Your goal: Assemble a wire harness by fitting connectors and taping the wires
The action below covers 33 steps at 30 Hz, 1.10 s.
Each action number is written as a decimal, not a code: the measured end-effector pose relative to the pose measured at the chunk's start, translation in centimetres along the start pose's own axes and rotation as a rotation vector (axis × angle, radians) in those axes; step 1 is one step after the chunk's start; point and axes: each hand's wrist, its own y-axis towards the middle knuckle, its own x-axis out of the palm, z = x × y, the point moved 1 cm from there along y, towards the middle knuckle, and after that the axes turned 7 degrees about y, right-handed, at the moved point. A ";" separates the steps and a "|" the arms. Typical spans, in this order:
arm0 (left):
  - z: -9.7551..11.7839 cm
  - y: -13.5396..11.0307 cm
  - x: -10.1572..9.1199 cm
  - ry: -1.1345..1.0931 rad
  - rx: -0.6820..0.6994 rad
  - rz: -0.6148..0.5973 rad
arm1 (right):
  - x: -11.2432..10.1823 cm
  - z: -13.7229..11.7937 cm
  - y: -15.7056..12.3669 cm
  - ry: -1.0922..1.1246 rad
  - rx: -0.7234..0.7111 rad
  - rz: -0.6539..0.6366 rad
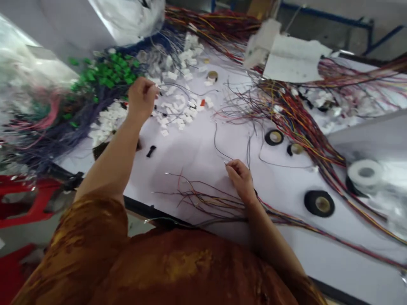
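**Head view: right hand pinches a dark wire**

And there was the right hand [241, 180], fingers closed narrow on a thin dark wire [216, 142] that curved away ahead of it; the left hand [141, 99], pinched on something too small to tell, sat nearer the white connectors [178, 111].

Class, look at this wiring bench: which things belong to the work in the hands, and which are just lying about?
In the work: left hand, pinched above the white connectors; right hand, pinching a thin dark wire; loose coloured wires.

Lying about: black tape roll; white tape roll; green connectors.
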 end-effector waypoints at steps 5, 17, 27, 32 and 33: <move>6.4 -13.4 3.0 -0.610 -0.236 -0.680 | 0.0 -0.5 0.0 0.115 0.004 -0.033; 7.6 -21.6 6.9 -0.773 -0.382 -0.830 | -0.2 -0.1 -0.9 -0.015 -0.123 -0.063; 7.2 -21.6 6.7 -0.686 -0.320 -0.782 | -0.4 -0.4 -0.9 -0.087 -0.189 -0.115; 7.6 -21.4 6.4 -0.653 -0.327 -0.785 | -0.2 0.0 -0.9 -0.091 -0.235 -0.139; 7.6 -21.4 6.4 -0.644 -0.333 -0.788 | -0.2 0.0 -0.9 -0.101 -0.246 -0.144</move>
